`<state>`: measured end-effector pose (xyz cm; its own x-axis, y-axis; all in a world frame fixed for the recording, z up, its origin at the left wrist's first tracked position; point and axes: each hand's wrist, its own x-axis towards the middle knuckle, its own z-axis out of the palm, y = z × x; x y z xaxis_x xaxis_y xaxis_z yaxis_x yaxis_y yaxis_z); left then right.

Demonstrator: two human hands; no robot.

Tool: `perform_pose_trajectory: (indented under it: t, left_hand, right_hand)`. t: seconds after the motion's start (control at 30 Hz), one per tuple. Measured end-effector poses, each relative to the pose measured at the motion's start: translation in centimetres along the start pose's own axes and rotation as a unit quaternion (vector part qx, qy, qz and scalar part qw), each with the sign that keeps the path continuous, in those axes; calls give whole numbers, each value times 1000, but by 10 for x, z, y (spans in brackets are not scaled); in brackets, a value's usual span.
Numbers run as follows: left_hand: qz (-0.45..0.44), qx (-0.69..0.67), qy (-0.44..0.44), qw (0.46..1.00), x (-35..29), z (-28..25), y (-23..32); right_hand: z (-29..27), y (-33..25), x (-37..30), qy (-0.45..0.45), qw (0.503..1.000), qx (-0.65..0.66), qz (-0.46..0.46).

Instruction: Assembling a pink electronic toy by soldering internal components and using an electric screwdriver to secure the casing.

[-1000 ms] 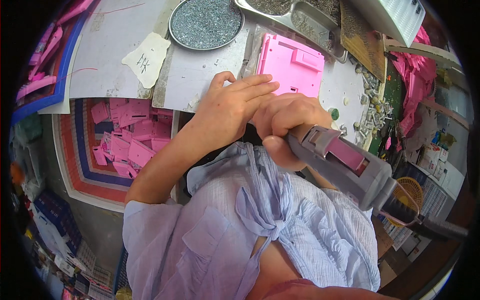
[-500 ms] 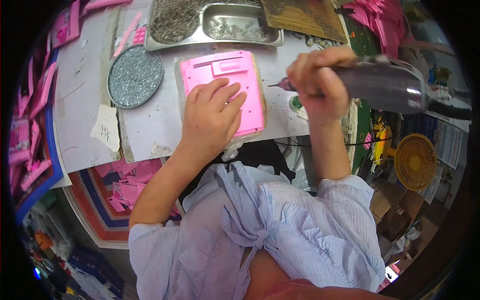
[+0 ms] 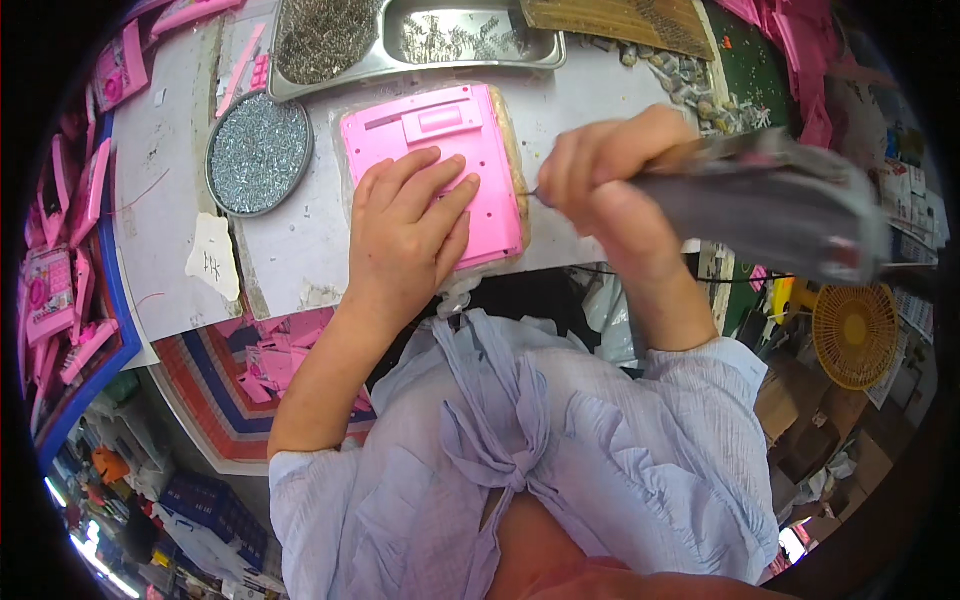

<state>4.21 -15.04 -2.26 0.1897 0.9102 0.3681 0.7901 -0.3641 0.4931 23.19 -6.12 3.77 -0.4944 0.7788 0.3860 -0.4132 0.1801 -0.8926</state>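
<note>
A pink plastic casing (image 3: 492, 150) lies on a padded, plastic-wrapped block (image 3: 514, 150) at the middle of the table. My left hand (image 3: 408, 235) rests on the casing's lower left part, palm down, fingers stretched out. Closed round the grip of a dark electric screwdriver (image 3: 765, 205) is my right hand (image 3: 622, 185). The tool lies nearly level, its thin bit pointing left, close to the casing's right edge. Motion smears the screwdriver and this hand somewhat, and I cannot tell whether the bit touches the block.
Left of the casing stands a round dish (image 3: 209, 165) of small silvery screws. A steel tray (image 3: 450, 68) with small metal parts sits behind, beside brown cardboard (image 3: 600, 18). Pink parts (image 3: 50, 290) are piled at the left. A yellow fan (image 3: 855, 335) stands at the right.
My right hand has moved left and slightly down with the screwdriver, bringing the bit near the casing's right edge. My left hand stays on the casing. The whole view has shifted slightly.
</note>
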Motion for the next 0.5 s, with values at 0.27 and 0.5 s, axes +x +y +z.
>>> perform_pose_trajectory:
  t: [0.27, 0.5]
  left_hand:
    - [-47, -9, 75, 996, 36, -11, -24]
    - [-28, -62, 197, 978, -22, -82, -46]
  right_hand:
    - [5, -10, -2, -6, 1000, 30, -5]
    - [-26, -56, 40, -88, 989, 76, -87]
